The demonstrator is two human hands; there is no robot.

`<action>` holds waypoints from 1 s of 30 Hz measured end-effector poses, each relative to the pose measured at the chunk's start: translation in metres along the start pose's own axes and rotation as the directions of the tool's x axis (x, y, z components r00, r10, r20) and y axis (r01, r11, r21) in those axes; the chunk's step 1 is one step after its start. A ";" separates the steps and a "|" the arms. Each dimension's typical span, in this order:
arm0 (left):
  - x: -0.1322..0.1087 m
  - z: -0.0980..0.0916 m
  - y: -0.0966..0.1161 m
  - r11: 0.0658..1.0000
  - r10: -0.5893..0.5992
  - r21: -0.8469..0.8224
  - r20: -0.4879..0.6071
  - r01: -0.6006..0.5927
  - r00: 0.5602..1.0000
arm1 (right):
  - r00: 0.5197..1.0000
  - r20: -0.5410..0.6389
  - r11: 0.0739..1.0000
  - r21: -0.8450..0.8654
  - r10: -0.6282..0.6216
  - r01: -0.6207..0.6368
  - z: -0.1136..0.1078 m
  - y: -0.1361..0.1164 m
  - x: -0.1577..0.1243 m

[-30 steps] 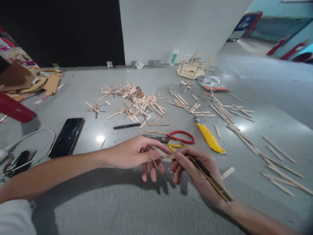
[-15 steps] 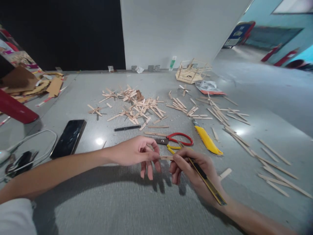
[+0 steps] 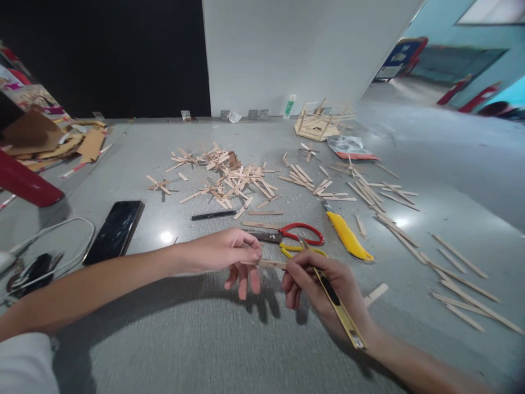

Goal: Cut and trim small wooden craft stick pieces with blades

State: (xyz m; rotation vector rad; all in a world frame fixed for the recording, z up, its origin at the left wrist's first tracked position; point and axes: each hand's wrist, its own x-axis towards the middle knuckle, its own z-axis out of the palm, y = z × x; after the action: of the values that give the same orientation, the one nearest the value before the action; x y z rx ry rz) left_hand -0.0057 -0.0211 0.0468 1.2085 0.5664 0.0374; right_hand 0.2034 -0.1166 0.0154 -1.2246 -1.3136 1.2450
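Observation:
Between my two hands is a short flat wooden stick (image 3: pixel 272 264). My left hand (image 3: pixel 238 257) pinches its left end with thumb and index finger, the other fingers hanging loosely below. The right end is in the fingertips of my right hand (image 3: pixel 314 279), which also holds a slim yellow and black cutter (image 3: pixel 338 306) slanting across the palm. Just behind the hands lie scissors (image 3: pixel 283 236) with one red and one yellow handle. A wooden stick (image 3: pixel 260 225) rests beyond their blades. Part of another stick (image 3: pixel 375 294) shows beside my right wrist.
Wooden stick pieces (image 3: pixel 241 178) are heaped behind the scissors, near a black pen (image 3: pixel 213 215). A yellow knife (image 3: pixel 348 235) and long sticks (image 3: pixel 463 262) lie to the right. A phone (image 3: pixel 115 232) is at the left. A wooden frame (image 3: pixel 320 123) stands at the back.
Both hands have shifted slightly left with the stick, and more of its length shows between them. The cutter in my right hand has tilted a little more upright.

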 end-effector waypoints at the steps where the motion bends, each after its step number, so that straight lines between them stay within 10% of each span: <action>1: 0.000 -0.001 0.000 0.999 -0.031 0.011 0.051 0.031 0.998 | 1.000 0.024 1.000 -0.014 -0.014 0.014 0.000 0.000 -0.001; 6: 0.000 -0.003 -0.003 0.989 -0.111 0.123 0.255 0.081 0.961 | 0.986 0.148 0.995 -0.054 -0.071 0.080 -0.001 -0.001 -0.004; 14: -0.006 0.003 0.003 0.912 0.028 0.406 -0.198 0.056 0.980 | 0.999 0.021 0.997 -0.060 -0.050 0.051 -0.001 0.007 0.000; 25: -0.005 0.017 -0.003 0.957 0.115 0.279 -0.092 -0.085 0.989 | 0.997 0.076 0.987 -0.158 -0.003 0.015 0.003 0.005 -0.005; 30: 0.000 -0.006 -0.005 0.963 0.008 0.268 -0.010 -0.005 1.000 | 0.978 -0.148 0.988 -0.082 -0.145 0.134 -0.001 0.015 -0.004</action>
State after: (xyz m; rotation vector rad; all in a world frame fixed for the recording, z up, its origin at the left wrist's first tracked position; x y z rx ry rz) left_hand -0.0096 -0.0179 0.0406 1.4747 0.5899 -0.0281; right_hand 0.2062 -0.1208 0.0006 -1.2305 -1.3164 0.9919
